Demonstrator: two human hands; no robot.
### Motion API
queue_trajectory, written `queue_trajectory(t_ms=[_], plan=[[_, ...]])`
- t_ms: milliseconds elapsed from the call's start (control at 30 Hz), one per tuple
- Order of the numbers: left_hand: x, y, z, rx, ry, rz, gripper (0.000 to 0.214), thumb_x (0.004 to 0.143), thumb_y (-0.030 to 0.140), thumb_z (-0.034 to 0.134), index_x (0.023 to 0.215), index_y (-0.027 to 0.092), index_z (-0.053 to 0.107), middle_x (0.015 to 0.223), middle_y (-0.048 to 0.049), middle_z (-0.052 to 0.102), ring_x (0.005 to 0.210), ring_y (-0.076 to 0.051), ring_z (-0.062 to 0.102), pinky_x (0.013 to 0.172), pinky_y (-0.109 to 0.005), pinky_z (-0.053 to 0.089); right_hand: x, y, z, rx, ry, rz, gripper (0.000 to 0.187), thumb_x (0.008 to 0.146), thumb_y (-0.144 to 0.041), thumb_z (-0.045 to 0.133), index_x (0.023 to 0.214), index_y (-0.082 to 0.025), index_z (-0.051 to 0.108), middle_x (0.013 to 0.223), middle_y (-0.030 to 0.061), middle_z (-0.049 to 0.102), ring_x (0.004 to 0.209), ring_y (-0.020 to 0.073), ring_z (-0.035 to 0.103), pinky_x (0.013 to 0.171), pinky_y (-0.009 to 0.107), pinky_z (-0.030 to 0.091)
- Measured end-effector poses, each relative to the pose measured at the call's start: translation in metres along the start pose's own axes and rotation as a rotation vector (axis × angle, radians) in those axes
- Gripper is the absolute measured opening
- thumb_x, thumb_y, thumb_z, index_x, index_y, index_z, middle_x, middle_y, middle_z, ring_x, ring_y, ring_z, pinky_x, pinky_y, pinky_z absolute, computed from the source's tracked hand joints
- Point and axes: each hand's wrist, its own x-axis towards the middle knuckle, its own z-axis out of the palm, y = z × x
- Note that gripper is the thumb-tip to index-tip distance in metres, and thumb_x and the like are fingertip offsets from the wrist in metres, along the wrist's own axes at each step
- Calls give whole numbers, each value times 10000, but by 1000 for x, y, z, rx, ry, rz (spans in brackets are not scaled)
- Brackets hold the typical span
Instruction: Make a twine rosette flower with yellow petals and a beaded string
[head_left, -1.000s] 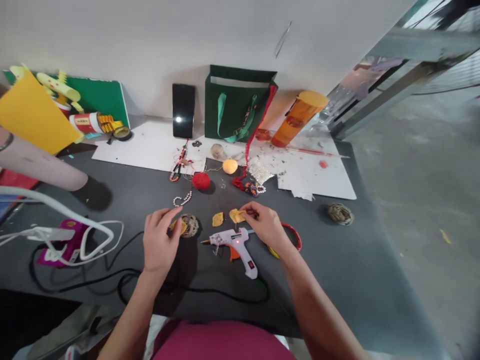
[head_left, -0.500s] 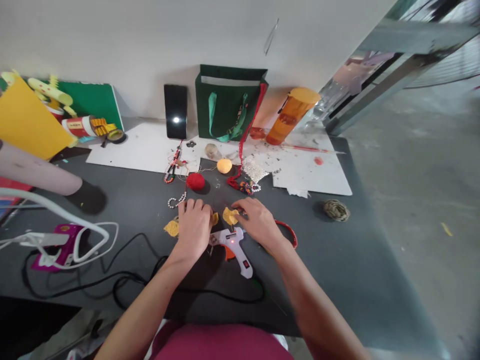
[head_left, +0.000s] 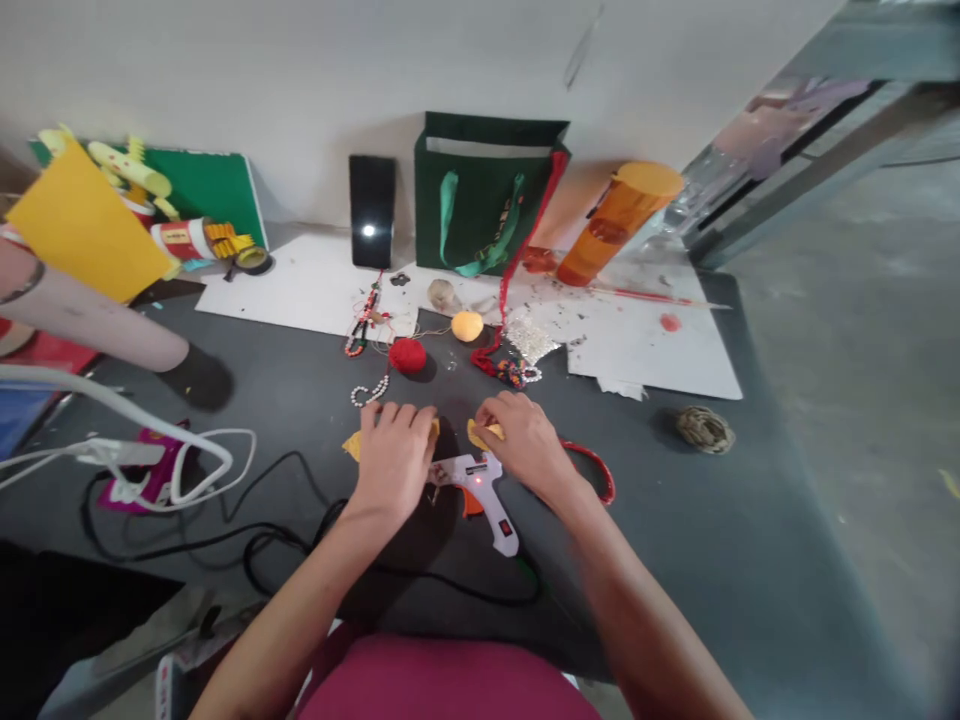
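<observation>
My left hand (head_left: 394, 455) lies palm down on the dark table (head_left: 750, 540), fingers bent over something hidden beneath it. One yellow leaf-shaped piece (head_left: 350, 445) pokes out at its left side. My right hand (head_left: 529, 445) pinches another yellow piece (head_left: 478, 433) between thumb and fingers. A white hot glue gun (head_left: 484, 488) with a lit red light lies between the hands, nozzle toward my left hand. A red bangle (head_left: 598, 467) sits just under my right wrist.
Beyond the hands are a red yarn ball (head_left: 407, 355), an orange ball (head_left: 467, 325), bead strings (head_left: 369, 392), a green bag (head_left: 487, 190), a phone (head_left: 371, 210) and an orange bottle (head_left: 622, 225). A woven ball (head_left: 705, 430) lies right. White cables (head_left: 172, 460) and another person's arm (head_left: 90, 320) are left.
My left hand moved right from the woven disc to beside the glue gun's nozzle, and now covers the disc's spot. My right hand kept its yellow piece and barely shifted.
</observation>
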Motion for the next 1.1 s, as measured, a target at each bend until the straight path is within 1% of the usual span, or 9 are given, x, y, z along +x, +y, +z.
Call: queue_trajectory(t_ms=[133, 267, 467, 567, 700, 800, 900, 967, 1100], plan=[[-22, 11, -4, -394, 124, 92, 228, 915, 98, 484, 1040, 202, 645, 890, -51, 699, 814, -183, 640, 749, -322, 512, 0, 4, -3, 293, 25, -12, 77, 847, -256, 606, 787, -210, 612, 762, 22, 678, 718, 177, 613, 675, 298, 462], [-28, -3, -13, -586, 190, -85, 241, 883, 115, 552, 1084, 204, 650, 856, -29, 687, 730, -141, 658, 693, -261, 545, 8, 2, -8, 751, 28, 25, 182, 814, -386, 632, 797, -208, 599, 737, 9, 672, 664, 156, 619, 634, 292, 476], [-21, -33, -25, -646, 200, -258, 212, 854, 192, 598, 1031, 219, 712, 862, -13, 728, 717, -136, 668, 701, -250, 547, 25, 8, -6, 813, 15, 72, 176, 726, -319, 668, 843, -205, 602, 678, -21, 637, 615, 137, 577, 611, 294, 450], [-27, -41, -28, -593, 268, -314, 204, 870, 227, 582, 1013, 214, 727, 863, -17, 729, 714, -139, 650, 694, -258, 526, 23, 11, -2, 818, 61, 99, 224, 744, -297, 650, 940, -194, 616, 682, -22, 629, 615, 134, 562, 612, 296, 446], [-34, -51, -28, -375, 423, -329, 204, 897, 250, 560, 990, 202, 735, 779, -18, 697, 668, -150, 582, 705, -296, 487, 17, 6, -2, 738, 141, 63, 214, 790, -229, 585, 988, -190, 657, 738, -6, 625, 656, 132, 561, 613, 280, 444], [-35, -57, -26, -212, 470, -238, 170, 886, 276, 591, 940, 226, 745, 819, -35, 710, 768, -192, 592, 776, -351, 460, 14, -6, -3, 570, 120, -45, 225, 804, -116, 485, 873, -184, 688, 790, 14, 657, 669, 125, 570, 614, 262, 435], [-33, -55, -22, -148, 407, -163, 135, 875, 279, 618, 902, 261, 749, 913, -42, 727, 879, -230, 597, 819, -394, 439, 15, -23, -2, 339, -21, -108, 195, 794, -81, 517, 780, -176, 686, 805, 29, 667, 702, 135, 602, 659, 262, 445], [-29, -50, -19, -116, 324, -120, 120, 868, 263, 631, 881, 266, 751, 983, -52, 731, 962, -259, 588, 846, -428, 424, 17, -34, 1, 134, -143, -117, 94, 822, -174, 605, 781, -173, 689, 836, 53, 669, 780, 177, 626, 722, 292, 452], [-21, -39, -12, -48, 152, -60, 145, 861, 206, 623, 843, 261, 757, 1105, -82, 706, 1152, -327, 521, 923, -515, 380, 23, -47, 9, -100, -289, -133, 119, 849, -260, 664, 774, -175, 700, 849, 78, 675, 872, 234, 633, 767, 322, 436]])
